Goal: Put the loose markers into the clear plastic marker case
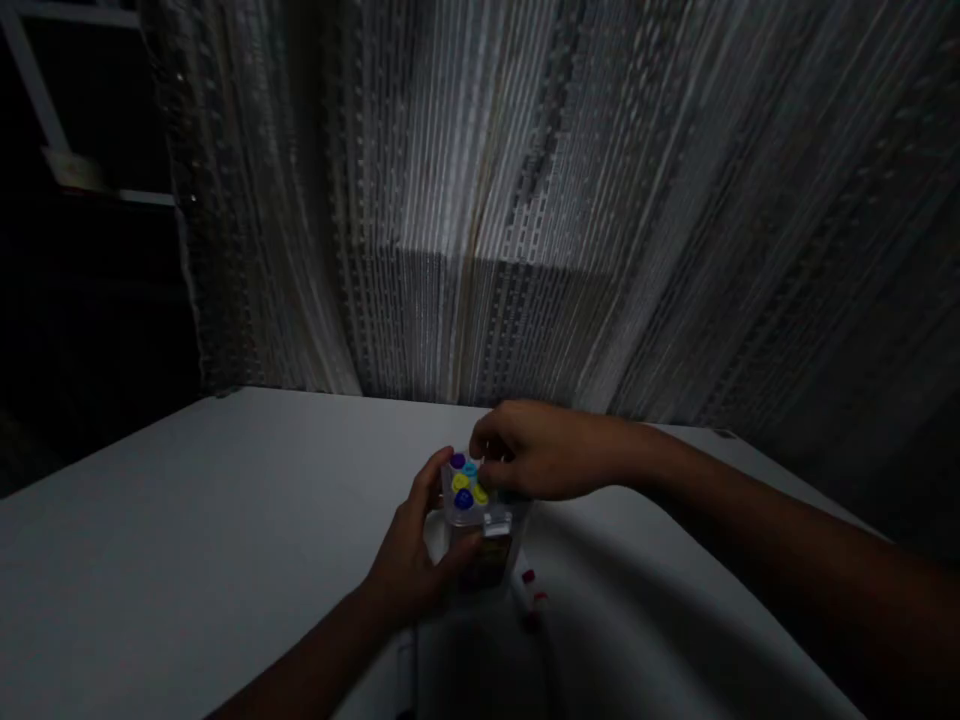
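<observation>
A clear plastic box (471, 517) with a clip on its near side stands on the white table. Round-topped caps (460, 483) in purple, light blue, yellow and dark blue show in its open top. Around the left and near sides of the box my left hand (411, 563) is wrapped, fingers behind and thumb in front. My right hand (536, 450) reaches over the top from the right. Its fingers are curled together by the caps, and what lies between the fingertips is hidden.
Beside the box to the right lie small red-capped things (535, 592), partly in shadow. A slim, pale object (406, 668) lies near the front edge. The white table (225, 520) reaches back to a striped curtain (465, 200). The room is dim.
</observation>
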### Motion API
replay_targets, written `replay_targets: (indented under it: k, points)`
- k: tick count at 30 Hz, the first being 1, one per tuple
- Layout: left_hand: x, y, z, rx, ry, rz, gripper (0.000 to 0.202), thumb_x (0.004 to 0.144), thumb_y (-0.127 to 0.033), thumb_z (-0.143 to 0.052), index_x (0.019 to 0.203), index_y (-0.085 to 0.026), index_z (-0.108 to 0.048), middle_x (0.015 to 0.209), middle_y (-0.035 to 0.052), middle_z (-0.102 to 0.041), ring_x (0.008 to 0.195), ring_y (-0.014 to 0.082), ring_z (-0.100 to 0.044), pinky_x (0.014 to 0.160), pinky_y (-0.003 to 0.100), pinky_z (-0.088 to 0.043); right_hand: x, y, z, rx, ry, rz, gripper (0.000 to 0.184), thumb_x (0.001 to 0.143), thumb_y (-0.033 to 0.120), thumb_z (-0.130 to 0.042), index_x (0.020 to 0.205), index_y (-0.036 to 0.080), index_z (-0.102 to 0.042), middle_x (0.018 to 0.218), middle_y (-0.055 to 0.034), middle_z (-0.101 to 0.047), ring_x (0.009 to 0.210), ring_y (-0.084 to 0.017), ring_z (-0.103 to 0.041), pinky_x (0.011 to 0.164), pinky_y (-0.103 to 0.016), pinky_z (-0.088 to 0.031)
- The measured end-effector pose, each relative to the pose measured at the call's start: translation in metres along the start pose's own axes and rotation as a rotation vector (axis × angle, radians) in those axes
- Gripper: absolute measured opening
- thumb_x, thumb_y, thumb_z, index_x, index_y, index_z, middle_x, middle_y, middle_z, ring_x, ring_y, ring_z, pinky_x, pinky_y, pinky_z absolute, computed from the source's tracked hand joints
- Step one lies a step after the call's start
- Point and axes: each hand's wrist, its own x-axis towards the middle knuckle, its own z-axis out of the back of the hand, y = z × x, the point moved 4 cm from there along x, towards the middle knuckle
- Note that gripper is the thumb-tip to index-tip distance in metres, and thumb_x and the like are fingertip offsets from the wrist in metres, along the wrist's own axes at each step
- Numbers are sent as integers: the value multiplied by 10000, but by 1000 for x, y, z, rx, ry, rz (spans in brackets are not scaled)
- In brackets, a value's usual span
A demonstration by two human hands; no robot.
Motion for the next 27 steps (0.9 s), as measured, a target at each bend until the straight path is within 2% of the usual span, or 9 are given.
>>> replay_targets:
  k: [3,5,11,17,23,27]
  points:
    - [0,2,1,12,-12,-7,741,764,-412,-619,1362,-201,-237,1249,115,-531,1124,288,-527,889,398,-490,-2,4,-3,-92,102,2,208,755,253,-603,869,83,-642,736,-59,-629,599,-132,-544,488,-200,-351]
    - [1,3,1,19,-17,-15,743,760,-409,-624,1360,-202,-239,1258,114,-523,1132,291,-520,895,402,-487,-1,6,-7,-113,142,-25,275,714,277,-649,913,87,-638,781,-67,-639,630,-148,-560,489,-202,-362]
    - [2,1,1,32,-8,-53,733,767,-399,-622,1358,-218,-227,1267,101,-519,1146,283,-512,909,397,-480,6,5,-13,-166,137,-79,381,651,254,-695,989,92,-622,850,-78,-645,703,-191,-582,515,-223,-389]
    - [2,4,0,50,-15,-51,724,765,-379,-634,1352,-229,-237,1268,94,-523,1140,274,-520,911,393,-476,6,-10,-17,42,42,-113,450,583,181,-746,1001,102,-602,876,-43,-643,760,-183,-587,561,-208,-409]
    - [2,5,2,15,-3,-34,724,777,-374,-626,1359,-235,-218,1273,91,-521,1150,265,-514,936,393,-453,-4,-6,-13,-7,-49,-69,569,621,226,-759,1138,94,-562,980,-93,-645,840,-208,-596,659,-240,-436]
    - [2,6,2,0,5,0,725,777,-368,-628,1358,-253,-210,1276,86,-516,1156,261,-507,927,390,-458,-14,-3,6,-17,-175,-46,419,731,204,-675,1121,73,-600,1031,-117,-645,845,-197,-605,688,-235,-434]
